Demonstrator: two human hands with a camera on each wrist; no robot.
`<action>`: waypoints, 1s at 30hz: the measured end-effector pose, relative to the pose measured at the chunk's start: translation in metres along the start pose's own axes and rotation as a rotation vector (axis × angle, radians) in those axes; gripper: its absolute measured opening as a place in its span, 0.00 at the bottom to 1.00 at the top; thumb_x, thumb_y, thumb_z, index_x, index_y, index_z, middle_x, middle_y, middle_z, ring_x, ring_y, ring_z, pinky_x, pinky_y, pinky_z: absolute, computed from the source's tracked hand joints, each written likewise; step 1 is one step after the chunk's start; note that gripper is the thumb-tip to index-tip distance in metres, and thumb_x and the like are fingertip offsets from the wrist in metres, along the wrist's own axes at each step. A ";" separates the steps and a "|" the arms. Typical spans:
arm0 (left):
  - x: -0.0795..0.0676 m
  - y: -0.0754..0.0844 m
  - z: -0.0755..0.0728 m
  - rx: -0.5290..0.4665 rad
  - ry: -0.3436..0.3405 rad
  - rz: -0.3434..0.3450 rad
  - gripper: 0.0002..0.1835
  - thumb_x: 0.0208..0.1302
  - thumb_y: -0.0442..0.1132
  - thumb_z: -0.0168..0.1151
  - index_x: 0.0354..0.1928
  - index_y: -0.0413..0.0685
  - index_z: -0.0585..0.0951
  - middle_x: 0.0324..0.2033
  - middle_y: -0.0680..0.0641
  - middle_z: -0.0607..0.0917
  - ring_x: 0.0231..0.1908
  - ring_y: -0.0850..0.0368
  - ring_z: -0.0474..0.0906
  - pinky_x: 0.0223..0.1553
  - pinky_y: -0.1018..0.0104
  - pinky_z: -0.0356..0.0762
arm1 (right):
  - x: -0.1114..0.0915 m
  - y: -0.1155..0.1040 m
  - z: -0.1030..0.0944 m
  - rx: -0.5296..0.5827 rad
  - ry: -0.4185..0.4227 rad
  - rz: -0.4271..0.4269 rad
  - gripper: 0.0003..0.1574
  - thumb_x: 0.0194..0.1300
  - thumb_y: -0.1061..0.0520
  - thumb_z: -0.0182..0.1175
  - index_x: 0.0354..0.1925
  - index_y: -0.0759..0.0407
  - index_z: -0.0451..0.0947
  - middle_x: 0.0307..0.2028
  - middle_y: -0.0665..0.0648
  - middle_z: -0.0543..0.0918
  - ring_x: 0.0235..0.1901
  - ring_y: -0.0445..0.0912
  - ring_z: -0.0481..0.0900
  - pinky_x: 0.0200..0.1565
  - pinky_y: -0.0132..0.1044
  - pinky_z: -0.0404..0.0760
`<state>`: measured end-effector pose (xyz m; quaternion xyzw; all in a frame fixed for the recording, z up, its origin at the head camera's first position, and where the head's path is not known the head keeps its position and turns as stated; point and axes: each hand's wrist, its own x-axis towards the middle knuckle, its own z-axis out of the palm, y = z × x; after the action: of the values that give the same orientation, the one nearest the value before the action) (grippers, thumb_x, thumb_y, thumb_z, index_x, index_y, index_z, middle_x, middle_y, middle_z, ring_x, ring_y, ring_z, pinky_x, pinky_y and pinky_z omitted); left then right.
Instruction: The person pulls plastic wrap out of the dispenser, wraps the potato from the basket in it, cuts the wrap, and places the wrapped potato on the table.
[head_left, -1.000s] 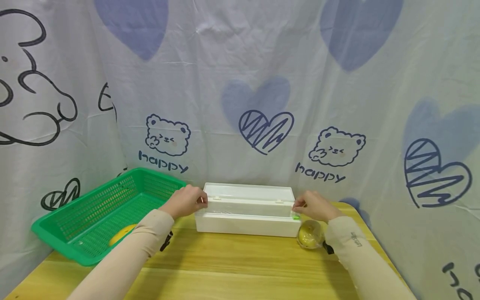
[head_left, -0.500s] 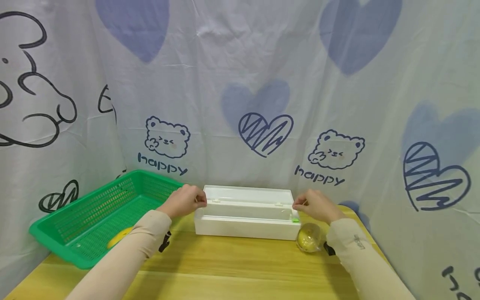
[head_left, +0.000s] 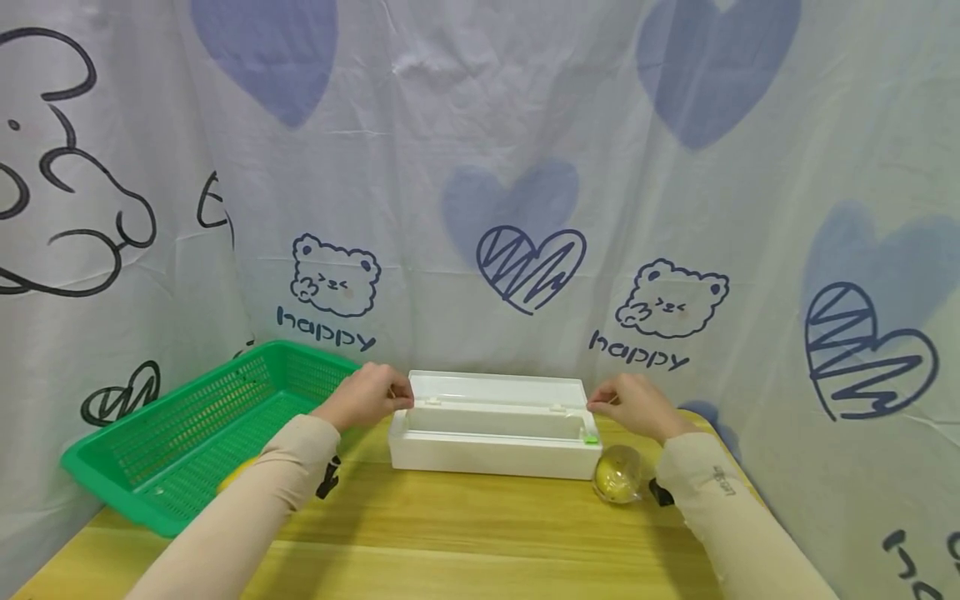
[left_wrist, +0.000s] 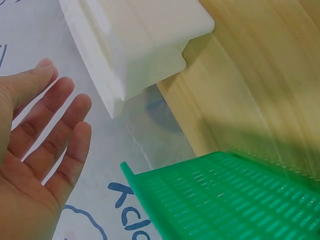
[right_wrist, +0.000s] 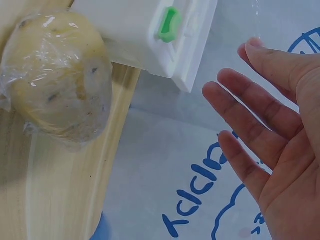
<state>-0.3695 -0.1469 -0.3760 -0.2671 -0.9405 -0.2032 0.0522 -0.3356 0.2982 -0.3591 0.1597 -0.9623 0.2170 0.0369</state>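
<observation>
A long white cling film dispenser [head_left: 495, 460] stands at the back of the table with its lid [head_left: 495, 387] raised. A green slide cutter [head_left: 591, 439] sits at its right end. My left hand [head_left: 367, 393] is at the left end, thumb and index finger pinched together. At the right end my right hand [head_left: 632, 405] pinches likewise. In the right wrist view a faint strip of clear cling film [right_wrist: 257, 14] runs up from the fingertips; the stretch between the hands barely shows. The other fingers of both hands are loosely extended.
Right of the dispenser's front corner, a yellowish round fruit or vegetable [head_left: 617, 475] lies wrapped in clear film. A green mesh basket [head_left: 123, 504] on the left holds a yellow item [head_left: 236, 473], partly hidden by my sleeve. A printed curtain [head_left: 517, 333] rises close behind.
Both hands have risen slightly relative to the dispenser, the right one away from the green cutter. The wrinkled film seen earlier across the dispenser's front is now hard to see.
</observation>
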 end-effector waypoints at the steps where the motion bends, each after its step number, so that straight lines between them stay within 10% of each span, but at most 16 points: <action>1: 0.000 0.000 0.000 -0.003 -0.002 -0.001 0.05 0.72 0.39 0.72 0.37 0.50 0.92 0.36 0.52 0.93 0.36 0.59 0.87 0.42 0.57 0.88 | 0.000 0.000 0.000 0.002 0.003 -0.006 0.07 0.74 0.56 0.69 0.42 0.58 0.92 0.40 0.56 0.94 0.43 0.49 0.89 0.54 0.51 0.88; 30: 0.002 0.012 -0.036 -0.077 0.047 -0.065 0.06 0.74 0.40 0.70 0.38 0.50 0.93 0.39 0.48 0.94 0.41 0.53 0.89 0.47 0.53 0.89 | 0.001 -0.014 -0.025 0.032 0.058 0.058 0.08 0.76 0.54 0.67 0.44 0.55 0.90 0.40 0.54 0.92 0.43 0.48 0.86 0.55 0.53 0.87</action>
<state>-0.3653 -0.1508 -0.3386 -0.2332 -0.9388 -0.2470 0.0571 -0.3320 0.2972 -0.3305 0.1258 -0.9615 0.2379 0.0559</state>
